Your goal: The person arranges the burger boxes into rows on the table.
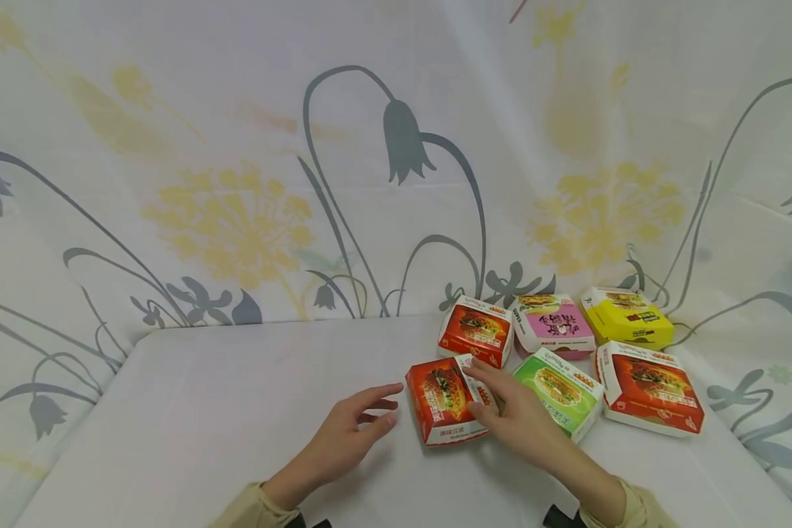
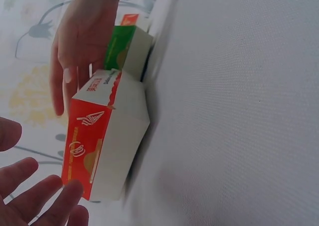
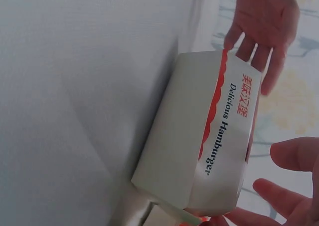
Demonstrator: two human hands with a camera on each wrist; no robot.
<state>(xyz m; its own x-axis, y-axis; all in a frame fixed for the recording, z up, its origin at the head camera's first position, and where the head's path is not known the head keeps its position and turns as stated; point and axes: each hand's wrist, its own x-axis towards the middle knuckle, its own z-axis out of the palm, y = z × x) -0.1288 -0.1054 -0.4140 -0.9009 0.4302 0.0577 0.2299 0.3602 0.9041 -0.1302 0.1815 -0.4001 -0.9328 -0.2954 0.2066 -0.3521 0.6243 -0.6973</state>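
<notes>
A red and white hamburger box [image 1: 444, 396] sits on the white table between my two hands, with "Delicious Hamburger" printed on its side [image 3: 219, 131]. To its left is my left hand [image 1: 346, 436], fingers loosely bent and apart from the box in the head view. My right hand [image 1: 524, 418] is over the box's right side, its fingers extended and not curled round it. Whether its fingertips touch the box I cannot tell. Just right of that hand lies a green hamburger box [image 1: 561, 392], partly covered by it.
Behind stand another red box [image 1: 477, 330], a pink box [image 1: 554, 326] and a yellow box [image 1: 627, 319]. A larger red box [image 1: 653, 389] lies at the right. A flower-patterned curtain [image 1: 343, 220] hangs along the table's back edge.
</notes>
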